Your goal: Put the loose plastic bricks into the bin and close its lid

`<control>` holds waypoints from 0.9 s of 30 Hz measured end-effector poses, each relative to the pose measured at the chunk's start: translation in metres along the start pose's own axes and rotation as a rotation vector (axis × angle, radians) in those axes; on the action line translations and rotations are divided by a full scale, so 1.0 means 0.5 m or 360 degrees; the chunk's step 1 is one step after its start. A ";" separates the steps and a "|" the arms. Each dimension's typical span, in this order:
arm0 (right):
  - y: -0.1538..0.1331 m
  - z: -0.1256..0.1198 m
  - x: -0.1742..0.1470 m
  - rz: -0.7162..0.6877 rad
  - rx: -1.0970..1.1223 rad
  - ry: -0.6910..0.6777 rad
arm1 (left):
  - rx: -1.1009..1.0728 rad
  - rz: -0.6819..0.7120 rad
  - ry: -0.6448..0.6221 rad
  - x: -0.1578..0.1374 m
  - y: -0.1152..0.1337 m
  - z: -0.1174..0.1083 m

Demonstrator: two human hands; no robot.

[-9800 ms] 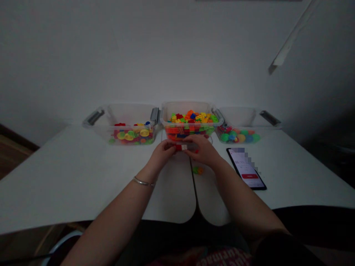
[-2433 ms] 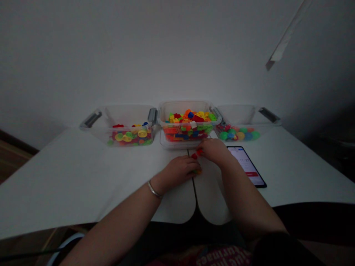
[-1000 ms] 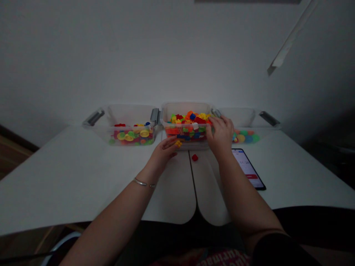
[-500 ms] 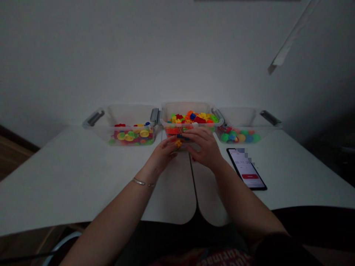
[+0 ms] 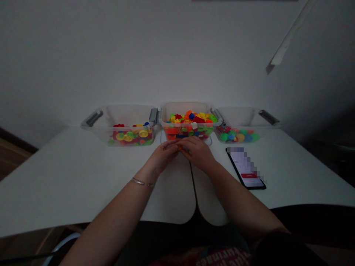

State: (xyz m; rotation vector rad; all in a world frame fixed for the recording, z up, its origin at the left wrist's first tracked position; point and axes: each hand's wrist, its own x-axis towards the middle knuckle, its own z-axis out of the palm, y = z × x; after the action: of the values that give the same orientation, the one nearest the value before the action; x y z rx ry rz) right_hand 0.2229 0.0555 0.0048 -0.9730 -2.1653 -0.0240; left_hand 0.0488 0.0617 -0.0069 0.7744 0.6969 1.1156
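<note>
My left hand [image 5: 164, 155] and my right hand [image 5: 200, 152] meet fingertip to fingertip just in front of the middle bin. Between them a small yellow-orange toy block [image 5: 181, 147] shows, mostly covered by fingers. Both hands are closed around it. Right behind my fingers stands a clear plastic bin [image 5: 191, 125] full of red, orange, yellow, green and blue toy blocks [image 5: 198, 119].
At the left, a clear bin [image 5: 122, 111] with grey handles holds colourful round and other small pieces. The right clear bin [image 5: 235, 112] holds coloured balls [image 5: 240, 137]. A phone [image 5: 247, 173] lies on the white table [image 5: 105, 177], right of my forearm. A seam divides the tabletop.
My right hand has come down and left from the middle bin's front and now touches my left hand at the yellow-orange block. My left hand has hardly moved.
</note>
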 end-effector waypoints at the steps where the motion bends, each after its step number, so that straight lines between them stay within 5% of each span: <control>1: -0.001 0.000 0.000 0.0006 -0.0005 0.0007 | 0.0002 0.0009 -0.0010 0.000 0.000 0.000; 7: 0.000 0.003 -0.001 0.0049 0.0109 0.0059 | 0.0035 0.0019 -0.0009 0.002 0.002 0.000; 19: 0.025 0.011 -0.003 0.0457 0.1044 0.0206 | -0.0119 -0.0059 -0.0011 -0.021 0.026 0.014; 27: 0.056 -0.081 0.008 0.0481 -0.0096 0.1026 | -0.0174 -0.0172 0.0157 -0.020 0.029 0.002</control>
State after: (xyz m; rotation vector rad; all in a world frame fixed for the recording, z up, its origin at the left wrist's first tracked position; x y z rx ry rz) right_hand 0.2648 0.0660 0.0288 -1.1305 -1.4275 -0.2268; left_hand 0.0392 0.0554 0.0065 0.5855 0.7457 1.0897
